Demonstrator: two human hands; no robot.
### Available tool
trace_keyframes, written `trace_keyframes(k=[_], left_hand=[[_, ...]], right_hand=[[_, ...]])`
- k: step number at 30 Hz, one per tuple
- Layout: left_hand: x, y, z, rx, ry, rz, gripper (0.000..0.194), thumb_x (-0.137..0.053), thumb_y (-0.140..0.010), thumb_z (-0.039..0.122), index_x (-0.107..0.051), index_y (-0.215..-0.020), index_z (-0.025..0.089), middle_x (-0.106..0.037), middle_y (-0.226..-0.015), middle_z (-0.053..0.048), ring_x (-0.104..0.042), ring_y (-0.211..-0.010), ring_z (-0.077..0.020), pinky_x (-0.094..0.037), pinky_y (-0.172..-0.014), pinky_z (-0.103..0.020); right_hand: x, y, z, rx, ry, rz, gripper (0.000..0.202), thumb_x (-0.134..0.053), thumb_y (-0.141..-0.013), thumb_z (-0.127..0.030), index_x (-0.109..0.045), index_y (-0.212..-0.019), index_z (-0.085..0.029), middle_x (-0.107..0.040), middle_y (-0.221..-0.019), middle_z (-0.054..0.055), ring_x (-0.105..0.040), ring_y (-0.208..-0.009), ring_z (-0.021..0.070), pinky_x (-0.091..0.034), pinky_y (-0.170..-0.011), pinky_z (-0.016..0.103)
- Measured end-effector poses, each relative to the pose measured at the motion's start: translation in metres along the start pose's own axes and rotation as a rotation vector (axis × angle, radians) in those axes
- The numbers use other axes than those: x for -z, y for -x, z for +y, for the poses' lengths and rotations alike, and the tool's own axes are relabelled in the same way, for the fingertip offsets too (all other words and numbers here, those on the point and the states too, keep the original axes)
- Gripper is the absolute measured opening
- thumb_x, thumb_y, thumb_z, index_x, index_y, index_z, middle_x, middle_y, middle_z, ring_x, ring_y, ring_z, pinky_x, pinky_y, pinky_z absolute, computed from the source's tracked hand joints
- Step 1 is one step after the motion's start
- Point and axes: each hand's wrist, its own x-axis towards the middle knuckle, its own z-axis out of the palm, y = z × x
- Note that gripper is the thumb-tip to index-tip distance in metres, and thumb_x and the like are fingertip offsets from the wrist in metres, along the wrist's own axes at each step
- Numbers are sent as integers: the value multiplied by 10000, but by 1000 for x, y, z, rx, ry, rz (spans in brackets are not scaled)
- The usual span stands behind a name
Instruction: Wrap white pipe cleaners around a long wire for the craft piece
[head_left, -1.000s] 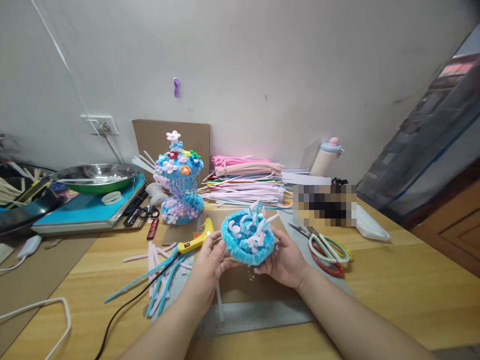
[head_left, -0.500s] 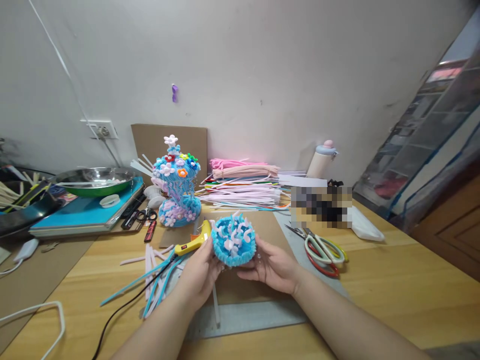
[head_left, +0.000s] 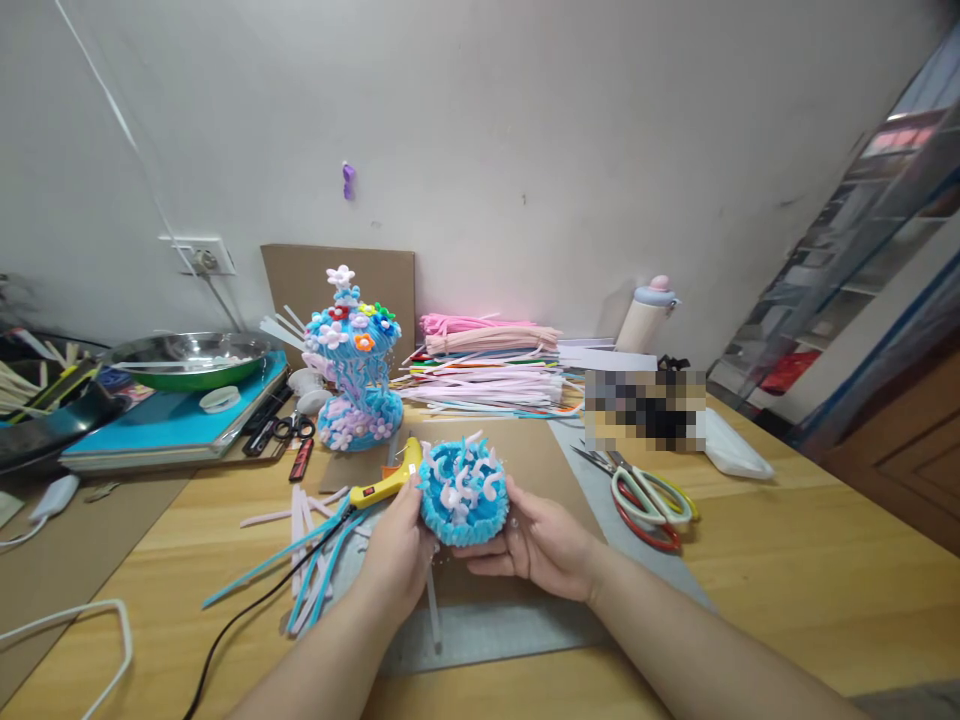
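A round blue fuzzy piece (head_left: 466, 515) with curled white and pale pink strips inside is held between my two hands above a cardboard sheet. My left hand (head_left: 401, 550) grips its left side, and my right hand (head_left: 544, 535) supports its right side and underside. Just left of the piece lies a yellow glue gun (head_left: 386, 484) with a black cord. Behind it stands a blue carousel-like ornament (head_left: 354, 360) covered in coloured flowers. Blue and pale pink strips (head_left: 304, 560) are scattered beside my left forearm.
Bundles of pink and white stems (head_left: 487, 370) lie along the wall. Scissors (head_left: 649, 500) rest on the right, near a bottle (head_left: 643, 318). At the left are a metal bowl (head_left: 191, 362), a blue book (head_left: 165, 430) and small black scissors (head_left: 294, 430).
The blue piece has tipped and shifted slightly down and left in my hands. My right hand's fingers have slid further under it.
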Motion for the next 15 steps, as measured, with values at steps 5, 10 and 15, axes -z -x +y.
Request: trace_keyframes(k=[5, 10, 15], left_hand=[[2, 1, -2, -16, -30, -33, 358, -654, -746, 273, -629, -1099, 211, -710, -1061, -31, -591, -1090, -256, -490, -889, -328], [3, 2, -4, -19, -98, -60, 414, -644, -768, 300, -585, -1174, 245, -719, -1010, -29, -622, -1019, -275, -516, -789, -329], [3, 2, -5, -39, -147, -97, 472, -656, -765, 321, -551, -1217, 232, -710, -1029, -42, -626, -991, -275, -517, -732, -311]], right_hand=[[-1, -2, 4, 28, 0, 35, 537, -291, -959, -518, -587, -1160, -117, -704, -1033, 152, -686, -932, 242, -469, -881, 408], [-1, -2, 7, 37, 15, 53, 532, -300, -959, -516, -579, -1160, -110, -711, -1013, 154, -690, -923, 243, -485, -858, 393], [0, -2, 8, 34, 16, 58, 534, -303, -958, -518, -582, -1162, -111, -705, -1044, 154, -689, -928, 246, -482, -865, 399]])
